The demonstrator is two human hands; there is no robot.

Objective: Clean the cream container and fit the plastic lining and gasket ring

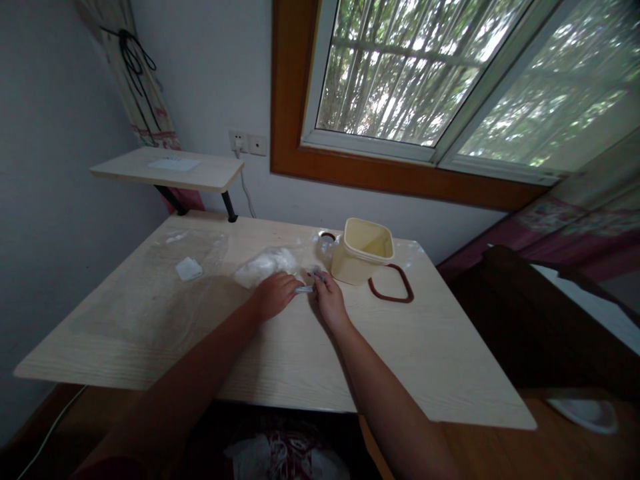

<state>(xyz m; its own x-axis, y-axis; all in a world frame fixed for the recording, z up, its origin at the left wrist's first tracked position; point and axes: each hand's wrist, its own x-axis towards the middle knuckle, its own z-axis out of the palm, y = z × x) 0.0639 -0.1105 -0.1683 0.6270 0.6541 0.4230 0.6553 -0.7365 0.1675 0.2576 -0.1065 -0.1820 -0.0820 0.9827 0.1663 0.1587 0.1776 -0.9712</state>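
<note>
My left hand [274,295] is closed at the middle of the table, pinching one end of a small pale, shiny strip [303,289]. The other end reaches my right hand [330,301], whose fingers are also closed on it. What the strip is cannot be made out. Just behind my left hand lies a crumpled clear plastic bag [266,265]. A cream plastic bin [357,267] stands upright beyond my right hand, its mouth facing up. At its right, a brown rounded ring-shaped frame [411,292] lies flat on the table.
Clear plastic sheeting [145,307] and a small white packet [189,269] lie on the left of the wooden table [430,373]. Behind the bin's left side is a clear item with a dark ring [327,237]. A raised shelf [210,175] stands at the back left.
</note>
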